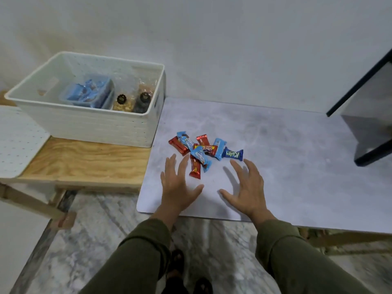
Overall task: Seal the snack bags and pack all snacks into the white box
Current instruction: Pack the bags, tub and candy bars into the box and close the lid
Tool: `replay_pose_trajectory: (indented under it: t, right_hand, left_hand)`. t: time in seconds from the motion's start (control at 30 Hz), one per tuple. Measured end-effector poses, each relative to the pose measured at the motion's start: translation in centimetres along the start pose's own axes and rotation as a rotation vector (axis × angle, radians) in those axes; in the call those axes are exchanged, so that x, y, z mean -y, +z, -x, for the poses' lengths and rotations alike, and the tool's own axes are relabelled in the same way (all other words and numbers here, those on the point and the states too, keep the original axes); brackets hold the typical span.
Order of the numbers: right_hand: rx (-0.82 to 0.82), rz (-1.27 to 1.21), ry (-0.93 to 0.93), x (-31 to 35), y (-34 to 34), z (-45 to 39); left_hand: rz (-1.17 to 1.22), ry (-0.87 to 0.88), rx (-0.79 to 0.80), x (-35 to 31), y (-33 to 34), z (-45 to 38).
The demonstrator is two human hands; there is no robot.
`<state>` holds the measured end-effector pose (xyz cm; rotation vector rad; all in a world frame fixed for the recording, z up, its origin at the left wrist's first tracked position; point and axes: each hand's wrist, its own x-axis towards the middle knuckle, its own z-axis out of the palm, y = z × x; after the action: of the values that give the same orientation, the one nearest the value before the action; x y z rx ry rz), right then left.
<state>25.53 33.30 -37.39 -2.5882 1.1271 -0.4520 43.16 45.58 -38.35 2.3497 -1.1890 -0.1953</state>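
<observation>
- Well, we see a white box (101, 122) of perforated plastic on a plywood bench (84, 162), butted against the left edge of the grey marbled desk (275, 166).
- Inside the box we make out a clear tub of blue wrappers (89, 92) and two clear snack bags (131, 98) with dark round labels.
- Near the desk's front left corner we find a loose heap of small snack bars (203, 151) in shiny red, pale blue and dark blue wrappers.
- Our left hand (178, 187) and right hand (246, 192) hover palm-down at the near side of the heap, fingers spread and straight, gripping nothing; the left fingertips lie just beside a red bar.
- At the right edge stands a dark-framed panel (364, 102).
</observation>
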Motion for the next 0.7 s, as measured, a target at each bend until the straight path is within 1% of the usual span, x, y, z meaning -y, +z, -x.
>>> replay_pose_trajectory:
  t: [0.1, 0.17, 0.3, 0.4, 0.47, 0.57, 0.7]
  right_hand:
    - [0.007, 0.019, -0.001, -1.9, 1.2, -0.2]
    - [0.001, 0.013, -0.002, -3.1, 1.9, -0.9]
    - [0.000, 0.010, -0.030, -5.0, 2.9, -3.4]
    - [0.033, 0.004, -0.100, -5.5, 3.1, -5.8]
    - [0.039, -0.002, -0.157, -5.6, 3.3, -7.3]
    - [0.070, -0.046, -0.206, -5.1, 4.0, -9.2]
    - [0.111, 0.003, -0.257, -3.8, 5.3, -11.4]
  left_hand:
    - [-0.030, -0.091, 0.018, -0.9, 2.5, -0.5]
    - [-0.038, -0.098, -0.004, -1.5, 3.6, -1.5]
    - [-0.056, -0.080, -0.081, -1.7, 4.8, -3.6]
    - [-0.104, 0.005, -0.144, -1.0, 5.1, -5.4]
    - [-0.127, 0.019, -0.097, -0.5, 4.7, -6.7]
    - [-0.178, 0.003, 0.032, 0.6, 3.9, -8.7]
    - [-0.215, 0.065, 0.127, 2.1, 2.8, -11.1]
